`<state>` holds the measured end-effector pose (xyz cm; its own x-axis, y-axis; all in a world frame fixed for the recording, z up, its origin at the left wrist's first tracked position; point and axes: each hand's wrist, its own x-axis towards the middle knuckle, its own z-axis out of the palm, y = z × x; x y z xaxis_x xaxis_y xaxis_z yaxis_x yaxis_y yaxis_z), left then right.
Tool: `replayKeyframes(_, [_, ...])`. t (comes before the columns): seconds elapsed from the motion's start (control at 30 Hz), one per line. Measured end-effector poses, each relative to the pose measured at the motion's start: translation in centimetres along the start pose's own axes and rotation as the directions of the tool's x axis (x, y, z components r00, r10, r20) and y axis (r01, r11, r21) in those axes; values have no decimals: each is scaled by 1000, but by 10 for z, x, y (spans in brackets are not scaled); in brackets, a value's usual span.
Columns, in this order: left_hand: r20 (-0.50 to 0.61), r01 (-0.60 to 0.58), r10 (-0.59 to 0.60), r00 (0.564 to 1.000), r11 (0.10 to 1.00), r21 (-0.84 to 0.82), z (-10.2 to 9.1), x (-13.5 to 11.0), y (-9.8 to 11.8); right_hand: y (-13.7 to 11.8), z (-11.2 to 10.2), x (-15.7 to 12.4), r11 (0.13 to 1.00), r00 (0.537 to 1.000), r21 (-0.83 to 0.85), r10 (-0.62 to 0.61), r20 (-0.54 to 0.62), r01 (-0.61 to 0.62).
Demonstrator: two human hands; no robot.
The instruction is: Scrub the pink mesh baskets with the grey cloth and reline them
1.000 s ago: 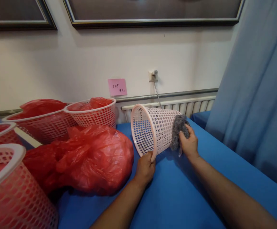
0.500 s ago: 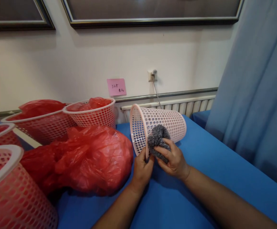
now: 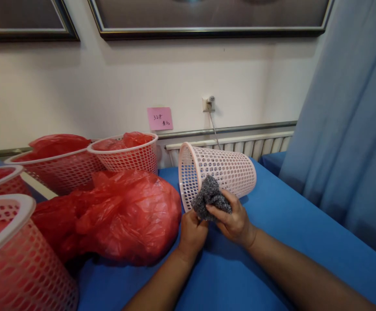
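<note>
A pink perforated plastic basket [image 3: 227,170] lies on its side on the blue table [image 3: 272,242], its mouth facing left. My right hand [image 3: 233,220] is closed around a bunched grey cloth [image 3: 209,199] pressed against the basket's lower rim. My left hand [image 3: 192,233] sits just below the rim, fingers curled at the basket's edge and touching the cloth; what it grips is partly hidden.
A crumpled red plastic bag [image 3: 123,216] lies left of the basket. Behind it stand pink baskets lined with red bags [image 3: 126,153] [image 3: 55,166], and another [image 3: 16,259] at the near left. A blue curtain [image 3: 353,121] hangs on the right, a radiator [image 3: 249,147] runs along the wall.
My right hand carried the grey cloth from the basket's base along its side to the rim near my left hand. The basket has rolled slightly.
</note>
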<state>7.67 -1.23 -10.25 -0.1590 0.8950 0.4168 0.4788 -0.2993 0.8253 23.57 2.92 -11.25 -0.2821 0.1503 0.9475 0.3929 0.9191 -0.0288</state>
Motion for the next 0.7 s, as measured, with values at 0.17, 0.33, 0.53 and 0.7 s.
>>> replayKeyframes(0.17, [82, 19, -19, 996, 1000, 0, 3, 1, -7, 56, -8, -5, 878, 865, -11, 468, -183, -478])
replayKeyframes(0.33, [125, -11, 5, 992, 999, 46, 9, 3, -27, 117, -16, -12, 417, 380, 66, 873, -306, -906])
replayKeyframes(0.53, [186, -23, 9, 983, 997, 77, 8, 7, -32, 41, -12, 3, 922, 920, 29, 387, -61, -386])
replayKeyframes(0.7, [128, -10, 21, 992, 997, -83, 5, 2, -8, -3, -16, 9, 996, 997, 85, -4, 72, -2])
